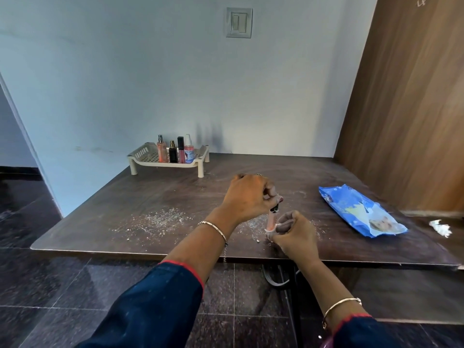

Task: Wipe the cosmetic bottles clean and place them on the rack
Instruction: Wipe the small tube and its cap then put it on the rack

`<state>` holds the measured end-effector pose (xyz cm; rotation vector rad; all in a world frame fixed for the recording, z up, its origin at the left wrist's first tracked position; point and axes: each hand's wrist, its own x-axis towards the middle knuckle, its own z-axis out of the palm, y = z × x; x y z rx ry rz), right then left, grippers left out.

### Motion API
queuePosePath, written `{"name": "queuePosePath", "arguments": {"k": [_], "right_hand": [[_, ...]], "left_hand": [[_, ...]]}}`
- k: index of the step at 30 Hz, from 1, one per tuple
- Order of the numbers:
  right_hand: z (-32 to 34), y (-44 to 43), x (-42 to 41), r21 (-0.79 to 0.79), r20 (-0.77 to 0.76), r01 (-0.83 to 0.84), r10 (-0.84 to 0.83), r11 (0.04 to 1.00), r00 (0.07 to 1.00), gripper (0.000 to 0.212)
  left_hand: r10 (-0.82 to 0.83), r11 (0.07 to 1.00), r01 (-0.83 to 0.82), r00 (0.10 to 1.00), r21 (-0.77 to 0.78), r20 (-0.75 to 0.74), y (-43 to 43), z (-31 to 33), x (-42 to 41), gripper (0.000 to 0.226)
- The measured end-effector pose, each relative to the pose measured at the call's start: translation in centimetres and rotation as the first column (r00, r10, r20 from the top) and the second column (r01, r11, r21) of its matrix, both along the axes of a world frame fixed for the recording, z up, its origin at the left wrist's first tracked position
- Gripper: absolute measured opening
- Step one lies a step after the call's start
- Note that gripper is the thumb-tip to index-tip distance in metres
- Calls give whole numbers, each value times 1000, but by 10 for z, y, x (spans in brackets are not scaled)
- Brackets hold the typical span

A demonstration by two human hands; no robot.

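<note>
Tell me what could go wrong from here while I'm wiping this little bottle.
1. White powder lies on the table; setting the bottle down there could dirty it again.
2. Your left hand grips it near the dark cap while the right hand holds the wipe; the cap might loosen.
3. Four bottles stand close together on the rack; adding one could topple them.

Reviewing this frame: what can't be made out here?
- Head view: lower end of the pink bottle, covered by the right hand and its wipe.
- Head view: its cap end, mostly wrapped by the left hand.
- Head view: labels of the four bottles on the rack, too small.
- Head view: print on the blue wipes pack, blurred.
</note>
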<state>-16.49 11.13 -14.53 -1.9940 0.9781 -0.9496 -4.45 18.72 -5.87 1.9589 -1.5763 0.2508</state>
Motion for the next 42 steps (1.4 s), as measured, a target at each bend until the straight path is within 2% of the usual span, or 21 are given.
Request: {"name": "queuePosePath", "arguments": {"k": [4,7,11,15,19,21,23,26,28,30,32,34,36,39,40,42], "right_hand": [[3,-2,1,56,106,-30,24,998,994,40],[13,-6,0,95,217,-63,41,993,975,38],[13,-13,-7,109,231,-148,119,983,966,39],[3,-13,-15,78,120,-153,143,985,982,33],[-2,-16,-24,-212,-180,-94,56,973,982,22],[-6,-17,-25,-285,-281,-109,26,952,959,11],[-8,-17,-25,-310,-228,-35,-38,950,973,6],[1,-15,-24,-177,72,81,-69,981,995,5],[12,-11,-20,-26,274,28,-20,999,962,7],[21,-4,-15,32,426,-97,75,995,902,9],[28,4,-11,51,511,-181,130,982,850,10],[30,12,-6,93,585,-199,108,975,804,9],[26,18,-1,122,605,-157,52,980,795,14],[11,20,4,169,535,-61,-40,984,844,21],[5,19,4,197,476,-8,-88,980,875,22],[-6,18,1,157,253,132,-169,979,953,22]], "left_hand": [[-130,985,136,989,102,-64,-2,9,8,6],[-202,964,219,972,152,-117,-4,13,12,11],[-251,954,270,958,131,-141,-7,12,15,17],[-256,953,277,952,121,-168,-8,8,16,14],[-252,950,277,952,145,-172,-6,10,18,8],[-243,954,261,961,147,-131,-3,11,18,12],[-231,959,242,969,146,-87,-1,13,18,18],[-232,959,244,968,147,-94,3,14,16,21],[-223,963,236,969,129,-110,3,14,14,16],[-219,967,231,970,110,-109,4,14,11,10],[-227,967,237,969,96,-101,5,16,9,10],[-233,966,240,969,95,-80,5,17,6,13],[-237,965,242,970,97,-60,4,18,4,17],[-236,966,242,969,94,-67,3,19,5,17],[-231,967,237,970,97,-72,2,19,5,17],[-224,967,231,972,103,-78,2,20,4,17]]}}
